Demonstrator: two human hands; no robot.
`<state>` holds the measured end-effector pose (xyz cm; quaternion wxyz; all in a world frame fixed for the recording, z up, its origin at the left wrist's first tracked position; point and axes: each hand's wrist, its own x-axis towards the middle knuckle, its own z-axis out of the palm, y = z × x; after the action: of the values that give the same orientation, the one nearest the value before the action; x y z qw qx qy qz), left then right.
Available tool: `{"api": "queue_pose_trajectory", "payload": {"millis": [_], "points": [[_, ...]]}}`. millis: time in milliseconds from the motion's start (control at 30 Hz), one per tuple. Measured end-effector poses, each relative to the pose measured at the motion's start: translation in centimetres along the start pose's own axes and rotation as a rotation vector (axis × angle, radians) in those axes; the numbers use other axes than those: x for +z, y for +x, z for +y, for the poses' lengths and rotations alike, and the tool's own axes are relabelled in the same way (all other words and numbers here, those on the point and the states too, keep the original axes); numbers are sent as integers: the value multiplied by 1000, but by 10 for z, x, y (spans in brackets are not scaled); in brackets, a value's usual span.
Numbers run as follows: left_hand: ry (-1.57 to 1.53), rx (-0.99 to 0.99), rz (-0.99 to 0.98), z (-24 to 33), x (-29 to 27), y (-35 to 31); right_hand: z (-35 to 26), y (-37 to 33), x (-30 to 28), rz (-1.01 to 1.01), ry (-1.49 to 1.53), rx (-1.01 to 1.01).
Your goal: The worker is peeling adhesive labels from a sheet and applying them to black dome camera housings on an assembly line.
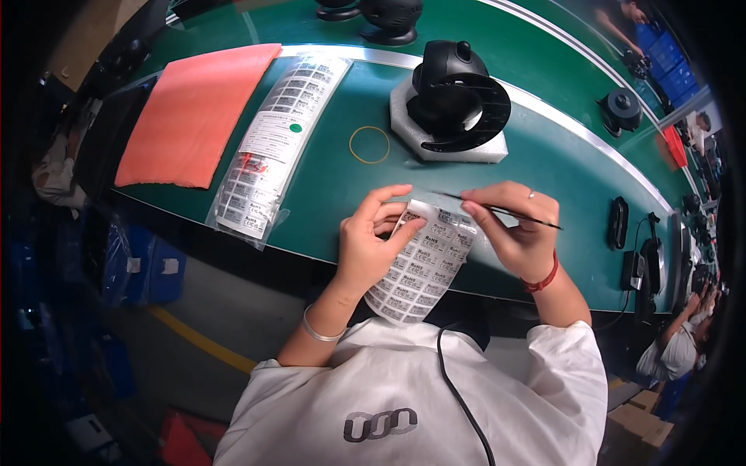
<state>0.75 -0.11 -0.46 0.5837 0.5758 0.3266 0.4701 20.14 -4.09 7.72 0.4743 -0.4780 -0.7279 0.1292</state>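
Observation:
My left hand (373, 237) grips a curved sheet of labels (423, 268) by its upper left edge. Rows of small grey and white stickers cover the sheet, which hangs over the table's front edge. Thin dark tweezers (513, 211) are in my right hand (517, 229), pinched between thumb and fingers. Their tip points left, just above the top of the sheet. Whether a label is on the tip is too small to tell. Beyond my hands, a black rounded device with a curved bracket (458, 101) rests on a white foam block (491, 149).
A yellow rubber band (369, 145) lies on the green table (326, 202). To the left are a bagged label sheet (272, 140) and a pink foam sheet (198, 116). Black parts (618, 221) and cables lie at the right. Another black device (620, 111) stands farther back; co-workers sit beyond.

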Motion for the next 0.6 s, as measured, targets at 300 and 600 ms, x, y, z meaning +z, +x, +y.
{"api": "queue_pose_trajectory", "payload": {"millis": [300, 600], "points": [[1, -20, -29, 4, 0, 3, 44, 5, -25, -12, -421, -544], [26, -23, -33, 3, 0, 3, 82, 8, -20, -21, -422, -606]]}}
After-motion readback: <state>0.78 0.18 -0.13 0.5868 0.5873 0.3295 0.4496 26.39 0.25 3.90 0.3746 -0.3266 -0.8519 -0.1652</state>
